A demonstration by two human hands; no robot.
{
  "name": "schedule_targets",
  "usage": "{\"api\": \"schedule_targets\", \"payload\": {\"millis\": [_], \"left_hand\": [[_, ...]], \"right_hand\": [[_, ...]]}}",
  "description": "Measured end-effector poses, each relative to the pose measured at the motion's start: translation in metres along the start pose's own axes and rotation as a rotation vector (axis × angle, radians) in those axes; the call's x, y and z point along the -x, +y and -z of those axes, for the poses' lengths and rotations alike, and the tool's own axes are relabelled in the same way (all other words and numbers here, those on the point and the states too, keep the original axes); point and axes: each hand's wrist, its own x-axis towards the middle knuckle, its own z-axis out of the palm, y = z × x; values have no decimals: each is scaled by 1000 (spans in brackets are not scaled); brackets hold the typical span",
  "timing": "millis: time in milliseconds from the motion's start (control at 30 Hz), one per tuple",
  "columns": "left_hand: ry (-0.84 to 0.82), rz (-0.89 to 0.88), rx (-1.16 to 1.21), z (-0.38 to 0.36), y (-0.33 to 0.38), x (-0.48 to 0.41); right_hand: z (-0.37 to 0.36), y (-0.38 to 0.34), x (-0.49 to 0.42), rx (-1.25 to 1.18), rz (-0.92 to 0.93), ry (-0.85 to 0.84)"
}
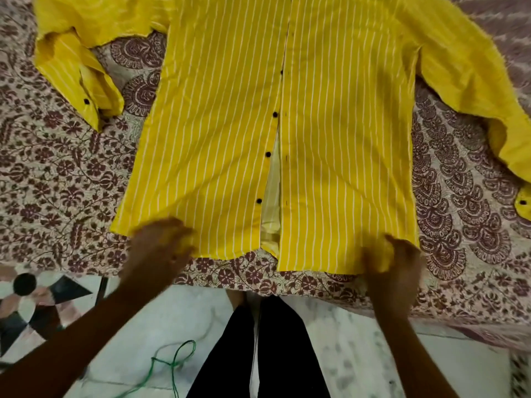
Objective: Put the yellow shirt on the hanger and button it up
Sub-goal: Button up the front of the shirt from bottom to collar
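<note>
There is one yellow shirt [218, 124], white-striped, lying flat and front-up on the bed [57, 173]. Its long axis runs straight away from me: the hem is the end nearest me, at the bed's edge, and the collar end runs out of view at the far side. The two front panels meet along the upper placket and gape apart towards the hem, showing the pale inside of the cloth.

I count four dark buttons [268, 153] down the placket edge, the farthest one only half showing. The shirt has two sleeves. The left sleeve [77, 81] is folded back beside the body, with one dark button on its cuff. The right sleeve [488, 110] trails outward and back towards me, also with one cuff button.

Both of my hands are on the hem. My left hand [161, 242] is by the shirt's left corner and my right hand [393, 262] is by its right corner. Each has its fingers curled over a small bunch of yellow cloth and pinches it. The hands are blurred, so I cannot make out single fingers. My bare forearms reach in from either side and angle inwards to the hem.

Under the shirt the bed carries one cover printed with maroon flowers and fans. Nearer me than the hem are my two legs in black trousers [275, 354], standing on a pale marble floor [344, 354]. One thin green cord [172, 360] lies on the floor to the left of my legs.
</note>
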Motion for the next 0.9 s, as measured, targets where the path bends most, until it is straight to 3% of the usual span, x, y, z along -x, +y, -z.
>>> {"api": "schedule_targets", "payload": {"millis": [100, 167, 267, 400, 500, 567, 767, 833, 900], "left_hand": [[-254, -450, 4, -34, 31, 10], [-251, -531, -105, -52, 40, 7], [-174, -444, -106, -59, 54, -14], [-223, -217, 77, -55, 57, -42], [-183, -405, 116, -44, 50, -50], [-208, -499, 211, -40, 40, -43], [-107, -203, 444, -36, 44, -21], [-172, -230, 431, -36, 50, -21], [-341, -334, 400, -40, 50, -17]], "right_hand": [[-28, -38, 36, -65, 486, -236], [-47, -57, 55, 47, 684, -347], [-66, -70, 58, 97, 632, -352], [-60, -80, 41, -85, 514, -292], [-45, -83, 34, -277, 474, -256], [-42, -79, 36, -272, 534, -292], [-57, -79, 52, -93, 536, -305], [-63, -85, 51, -12, 535, -303], [-67, -86, 50, 8, 562, -310]]}}
